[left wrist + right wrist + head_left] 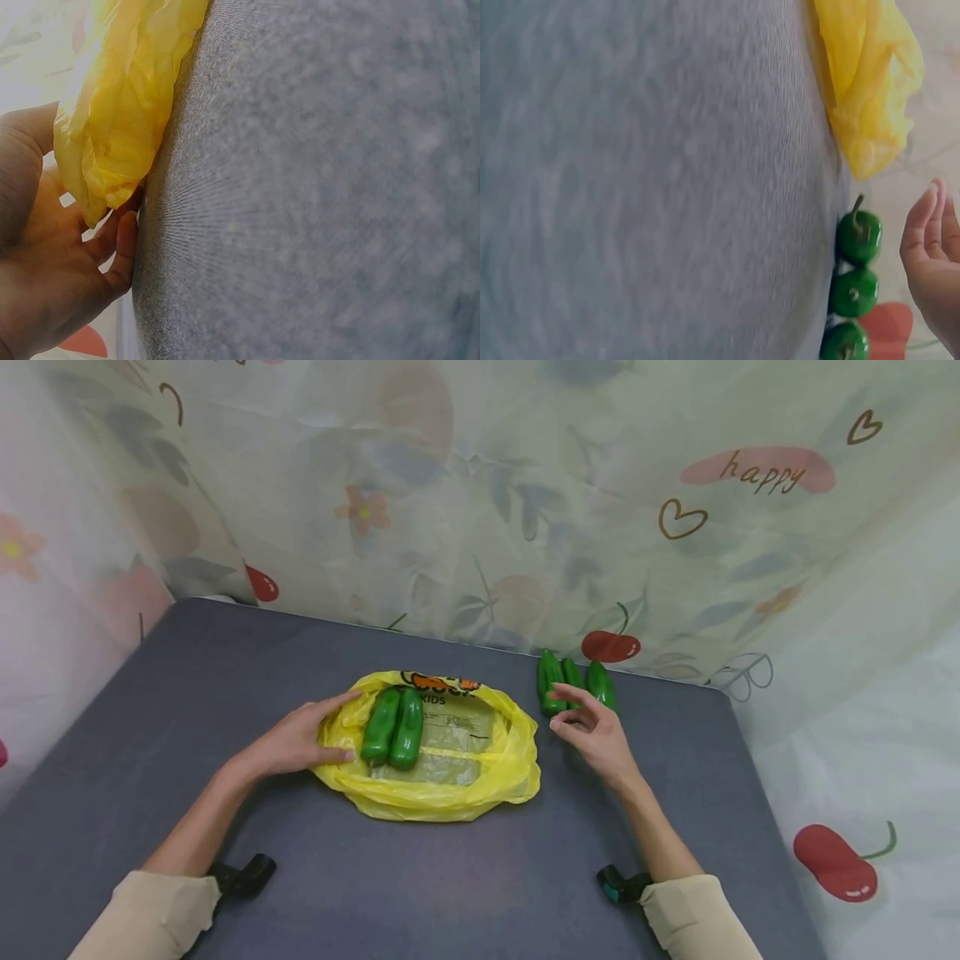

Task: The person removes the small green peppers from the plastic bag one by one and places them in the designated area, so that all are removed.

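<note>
Cherry-print cloth (457, 543) hung behind grey table (450, 893). Yellow bag (420, 803) lay there, two peppers (406, 731) inside; my left hand (300, 739) touched its rim, fingers spread. My right hand (603, 745), free, hovered near three peppers (550, 681) at far edge.

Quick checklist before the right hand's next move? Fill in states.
1. Bag mouth open: ok; the yellow bag gapes upward, with room right of the two bagged peppers.
2. Left hand at the bag: ok; it touches the left rim.
3. Left hand's hold firm enough: cannot tell; pressure doesn't show.
4. Right hand free: ok; it holds nothing, thumb and fingers apart.
5. Loose peppers within reach: ok, apparently; three lie in a row beside the right hand.
6. All peppers bagged: not ok; those three are outside.
</note>
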`<control>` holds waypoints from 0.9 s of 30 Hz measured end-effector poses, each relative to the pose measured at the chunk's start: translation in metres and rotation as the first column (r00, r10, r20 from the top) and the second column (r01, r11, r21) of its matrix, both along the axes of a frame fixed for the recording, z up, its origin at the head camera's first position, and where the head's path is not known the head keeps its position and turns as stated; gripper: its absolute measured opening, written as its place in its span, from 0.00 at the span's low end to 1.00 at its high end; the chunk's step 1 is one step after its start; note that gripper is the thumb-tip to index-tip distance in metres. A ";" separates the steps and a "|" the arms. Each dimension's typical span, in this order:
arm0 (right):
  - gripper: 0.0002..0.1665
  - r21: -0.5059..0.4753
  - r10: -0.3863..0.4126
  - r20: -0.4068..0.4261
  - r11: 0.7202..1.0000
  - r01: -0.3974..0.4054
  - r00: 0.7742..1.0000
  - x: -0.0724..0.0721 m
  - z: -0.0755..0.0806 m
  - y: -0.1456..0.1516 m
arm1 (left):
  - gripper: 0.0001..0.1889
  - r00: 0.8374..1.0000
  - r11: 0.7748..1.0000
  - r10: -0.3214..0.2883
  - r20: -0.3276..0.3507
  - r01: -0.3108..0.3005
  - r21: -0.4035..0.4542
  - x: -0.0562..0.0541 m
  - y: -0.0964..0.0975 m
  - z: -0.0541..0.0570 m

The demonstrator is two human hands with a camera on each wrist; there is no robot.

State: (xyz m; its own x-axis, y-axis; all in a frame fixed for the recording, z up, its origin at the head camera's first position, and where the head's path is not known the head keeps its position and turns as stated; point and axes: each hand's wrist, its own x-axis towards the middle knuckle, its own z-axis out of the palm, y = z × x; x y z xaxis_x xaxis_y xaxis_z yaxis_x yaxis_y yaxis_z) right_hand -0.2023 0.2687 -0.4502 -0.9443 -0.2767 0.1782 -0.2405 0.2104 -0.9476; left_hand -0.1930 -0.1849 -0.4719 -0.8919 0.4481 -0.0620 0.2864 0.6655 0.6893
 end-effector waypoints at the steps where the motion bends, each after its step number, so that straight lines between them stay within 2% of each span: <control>1: 0.32 0.001 0.008 0.000 1.000 -0.008 1.000 0.000 0.000 -0.003 | 0.47 1.000 1.000 -0.001 0.000 0.001 0.002 0.000 0.000 0.000; 11: 0.31 -0.028 0.124 0.001 0.992 -0.124 0.992 0.004 0.001 -0.031 | 0.47 1.000 1.000 -0.001 0.006 0.001 0.007 -0.001 0.000 0.002; 19: 0.31 0.008 0.139 0.042 0.990 -0.139 0.989 0.009 0.009 -0.052 | 0.46 1.000 1.000 -0.005 0.006 0.005 0.016 0.000 0.000 0.002; 23: 0.32 -0.009 0.161 0.064 0.987 -0.161 0.985 0.012 0.017 -0.062 | 0.46 1.000 1.000 -0.012 0.002 0.012 0.026 0.000 0.001 0.003; 27: 0.33 -0.013 0.170 0.072 0.985 -0.170 0.983 0.013 0.017 -0.069 | 0.46 1.000 1.000 -0.013 -0.002 0.013 0.027 0.001 0.001 0.003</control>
